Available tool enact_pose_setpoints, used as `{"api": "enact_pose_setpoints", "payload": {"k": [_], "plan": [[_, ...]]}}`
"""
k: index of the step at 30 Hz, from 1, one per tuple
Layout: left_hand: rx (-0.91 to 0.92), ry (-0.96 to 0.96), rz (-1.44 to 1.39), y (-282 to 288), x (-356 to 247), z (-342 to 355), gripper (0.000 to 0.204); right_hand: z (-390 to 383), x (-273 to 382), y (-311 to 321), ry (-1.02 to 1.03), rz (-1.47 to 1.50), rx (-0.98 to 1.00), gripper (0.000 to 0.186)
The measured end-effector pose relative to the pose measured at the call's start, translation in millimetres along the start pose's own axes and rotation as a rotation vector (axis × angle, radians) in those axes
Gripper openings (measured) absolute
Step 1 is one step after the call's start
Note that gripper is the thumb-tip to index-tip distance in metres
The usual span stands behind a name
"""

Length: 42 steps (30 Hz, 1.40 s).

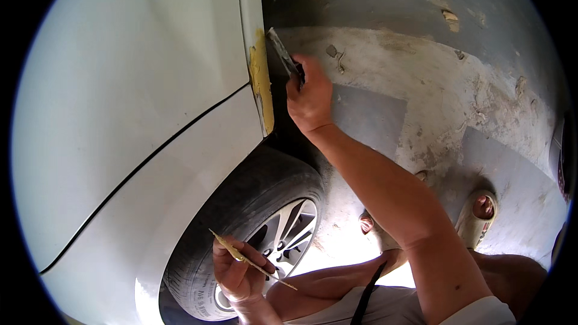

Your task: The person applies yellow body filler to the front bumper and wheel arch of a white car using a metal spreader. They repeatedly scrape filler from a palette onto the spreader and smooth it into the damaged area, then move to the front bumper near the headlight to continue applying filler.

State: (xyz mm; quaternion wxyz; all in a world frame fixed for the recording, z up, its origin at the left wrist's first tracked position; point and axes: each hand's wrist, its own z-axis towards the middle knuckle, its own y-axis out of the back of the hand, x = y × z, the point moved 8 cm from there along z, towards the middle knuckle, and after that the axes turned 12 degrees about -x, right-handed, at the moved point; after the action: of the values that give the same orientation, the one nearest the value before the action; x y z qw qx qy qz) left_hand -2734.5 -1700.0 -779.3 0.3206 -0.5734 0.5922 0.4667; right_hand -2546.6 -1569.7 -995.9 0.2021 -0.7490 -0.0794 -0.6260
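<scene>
- Here, the right hand point(310, 97) is gripping a scraper point(282, 51) beside yellow paste point(261, 78) on the white car point(144, 72).
- The left hand point(236, 278) is pinching a thin, yellow-smeared plate point(231, 250) near the tire point(241, 195).

Pale sandal point(473, 227), grey-patched floor point(370, 111), tan scrap point(451, 21)

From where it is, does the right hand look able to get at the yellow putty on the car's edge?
Probably yes: the right hand holds a putty knife just beside the yellow putty, and nothing visible stands between. The tire seems clear of that path.
</scene>
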Motion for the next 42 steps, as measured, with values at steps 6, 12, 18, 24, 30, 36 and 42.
{"api": "enact_pose_setpoints", "payload": {"k": [6,12,18,24,30,36,42], "plan": [[-0.013,-0.006,0.033,4,3,5,0.029,-42,-5,7,0.051,0.022,0.059,0.035],[-0.026,0.028,0.082,-8,7,7,0.026,-104,-48,52,-0.054,-0.120,0.214,0.035],[-0.108,0.060,0.291,-9,42,24,0.027,-75,-32,99,-0.487,0.235,0.337,0.027],[-0.133,-0.182,0.321,-25,20,25,0.029,-65,31,106,0.110,0.276,0.710,0.024],[-0.168,-0.161,0.155,2,10,18,0.028,-60,-47,90,0.073,-0.046,0.455,0.016],[-0.349,-0.221,0.161,28,7,11,0.041,-46,-23,59,0.233,0.160,0.303,0.020],[-0.311,-0.210,0.226,29,6,7,0.040,-49,-16,58,0.347,0.195,0.355,0.018]]}}
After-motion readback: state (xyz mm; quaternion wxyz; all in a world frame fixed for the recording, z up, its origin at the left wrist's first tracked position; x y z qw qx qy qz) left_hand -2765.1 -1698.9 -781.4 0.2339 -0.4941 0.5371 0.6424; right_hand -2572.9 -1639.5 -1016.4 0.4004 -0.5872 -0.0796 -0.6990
